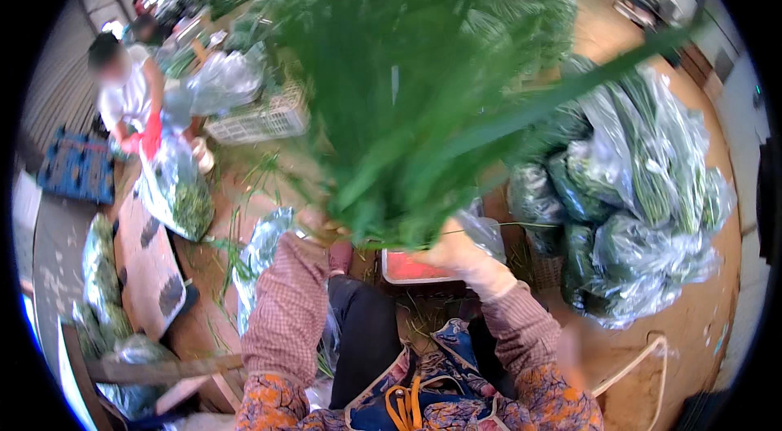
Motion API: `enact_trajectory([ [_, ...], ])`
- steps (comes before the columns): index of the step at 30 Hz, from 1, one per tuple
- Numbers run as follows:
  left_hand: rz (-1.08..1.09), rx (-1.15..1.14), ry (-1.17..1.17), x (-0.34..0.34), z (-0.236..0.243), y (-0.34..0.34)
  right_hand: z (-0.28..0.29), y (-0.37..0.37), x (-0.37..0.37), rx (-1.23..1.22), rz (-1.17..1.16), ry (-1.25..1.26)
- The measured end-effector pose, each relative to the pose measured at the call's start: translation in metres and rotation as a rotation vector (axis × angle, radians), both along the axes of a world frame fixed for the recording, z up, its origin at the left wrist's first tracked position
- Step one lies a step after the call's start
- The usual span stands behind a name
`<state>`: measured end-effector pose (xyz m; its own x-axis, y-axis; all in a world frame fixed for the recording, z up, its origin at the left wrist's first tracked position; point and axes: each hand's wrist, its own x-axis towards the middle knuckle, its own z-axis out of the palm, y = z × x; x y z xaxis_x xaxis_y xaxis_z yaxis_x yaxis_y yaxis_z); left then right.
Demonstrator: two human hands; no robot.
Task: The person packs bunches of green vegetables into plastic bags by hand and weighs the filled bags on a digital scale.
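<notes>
I hold a big bunch of long green leafy stalks upright in front of me; it fans out and blurs over the middle of the view. My left hand grips the bunch's base from the left. My right hand clasps the base from the right. Both sleeves are checked pink. Just below the hands sits a red-and-white scale-like tray, partly hidden by the bunch.
Clear plastic bags packed with greens are piled at the right. Another person in red gloves fills a bag at the left. A white plastic crate stands behind. Bagged greens and a wooden plank lie lower left.
</notes>
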<state>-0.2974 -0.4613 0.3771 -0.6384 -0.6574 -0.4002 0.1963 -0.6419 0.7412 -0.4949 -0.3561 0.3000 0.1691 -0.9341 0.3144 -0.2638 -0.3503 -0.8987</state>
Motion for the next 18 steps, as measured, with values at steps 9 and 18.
enact_trajectory([
  [9, 0.036, -0.127, 0.308, 0.033, -0.022, -0.004, -0.074, -0.017, -0.012, -0.286, -0.096, 0.624],
  [18, 0.107, -0.041, 0.404, 0.047, -0.018, 0.005, -0.158, -0.030, -0.058, -0.105, -0.513, 1.144],
])
